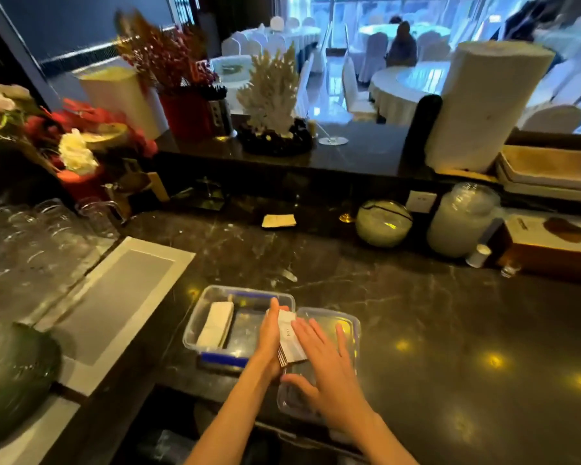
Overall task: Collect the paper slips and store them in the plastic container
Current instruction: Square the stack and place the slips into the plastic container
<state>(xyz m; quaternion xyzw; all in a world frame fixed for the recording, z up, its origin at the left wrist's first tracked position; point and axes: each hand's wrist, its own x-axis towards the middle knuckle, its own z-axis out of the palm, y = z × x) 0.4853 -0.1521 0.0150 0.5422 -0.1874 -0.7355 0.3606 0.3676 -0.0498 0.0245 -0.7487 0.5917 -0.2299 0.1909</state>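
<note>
Stack of slips (292, 335), lower centre of the frame, standing on edge with its long axis running near to far. It is pressed between two flat palms, left hand (268, 340) against one face and right hand (329, 367) with fingers spread against the other; neither hand curls round it. The open container (245, 325) lies just left, beyond the left hand, with a stored stack (215, 325) along its left wall. Lid (346, 325) under the right hand.

The counter (433, 330) is dark marble with small light reflections. Behind a raised ledge (356, 156), round tables (399, 85) and white-covered chairs (373, 52) stand before bright windows (366, 8).
</note>
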